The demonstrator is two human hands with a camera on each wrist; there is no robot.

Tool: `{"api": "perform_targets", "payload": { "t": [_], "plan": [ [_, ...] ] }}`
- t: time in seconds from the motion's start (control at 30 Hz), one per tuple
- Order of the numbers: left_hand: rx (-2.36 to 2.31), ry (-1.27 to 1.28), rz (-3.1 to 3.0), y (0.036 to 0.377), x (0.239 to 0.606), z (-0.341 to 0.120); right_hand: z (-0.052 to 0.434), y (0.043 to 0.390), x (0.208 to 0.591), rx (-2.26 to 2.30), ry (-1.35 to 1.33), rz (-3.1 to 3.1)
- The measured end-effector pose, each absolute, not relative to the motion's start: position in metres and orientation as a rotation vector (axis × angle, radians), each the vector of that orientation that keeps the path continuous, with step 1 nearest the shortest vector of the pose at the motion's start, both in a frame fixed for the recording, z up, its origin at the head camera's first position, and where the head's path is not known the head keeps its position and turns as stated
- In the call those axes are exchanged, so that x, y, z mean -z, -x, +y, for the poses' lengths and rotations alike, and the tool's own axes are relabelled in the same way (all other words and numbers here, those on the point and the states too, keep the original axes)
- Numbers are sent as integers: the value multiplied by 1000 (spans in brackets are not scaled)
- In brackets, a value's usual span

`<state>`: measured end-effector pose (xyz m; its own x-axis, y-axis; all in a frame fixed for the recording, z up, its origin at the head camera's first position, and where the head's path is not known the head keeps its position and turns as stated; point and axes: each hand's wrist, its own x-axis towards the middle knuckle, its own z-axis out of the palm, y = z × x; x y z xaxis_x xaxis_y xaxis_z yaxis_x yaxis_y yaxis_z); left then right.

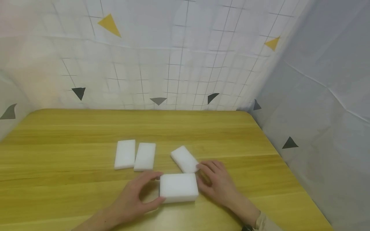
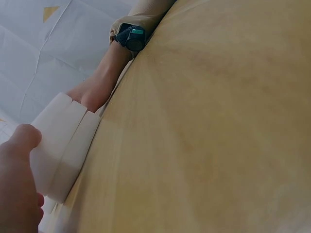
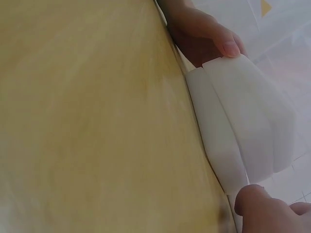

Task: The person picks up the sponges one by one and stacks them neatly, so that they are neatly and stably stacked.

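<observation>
White foam, by its look light and soft: the near rectangular sponge stack (image 1: 179, 187) lies on the yellow wooden bench (image 1: 57, 192), best taken by its short ends. The left hand (image 1: 136, 199) curls round its left end; the right hand (image 1: 216, 183) presses its right end, fingers loosely bent. Farther off lie an angled white sponge block (image 1: 184, 159) and two side-by-side white sponge blocks (image 1: 135, 154).

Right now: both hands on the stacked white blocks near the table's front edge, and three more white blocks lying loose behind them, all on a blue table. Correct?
Not quite: the table is yellow wood, not blue, as the head view shows. The rest holds: left hand and right hand flank the stacked white blocks, with three loose white blocks behind.
</observation>
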<state>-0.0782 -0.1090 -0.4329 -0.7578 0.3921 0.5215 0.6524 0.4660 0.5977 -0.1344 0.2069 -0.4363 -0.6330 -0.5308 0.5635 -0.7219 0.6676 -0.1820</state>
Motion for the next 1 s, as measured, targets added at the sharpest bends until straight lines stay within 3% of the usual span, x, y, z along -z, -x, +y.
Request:
{"api": "perform_targets", "payload": {
  "t": [1.0],
  "plan": [
    [1191,888,-2408,78,432,-110,208,136,437,-576,-755,-2452]
  ]
}}
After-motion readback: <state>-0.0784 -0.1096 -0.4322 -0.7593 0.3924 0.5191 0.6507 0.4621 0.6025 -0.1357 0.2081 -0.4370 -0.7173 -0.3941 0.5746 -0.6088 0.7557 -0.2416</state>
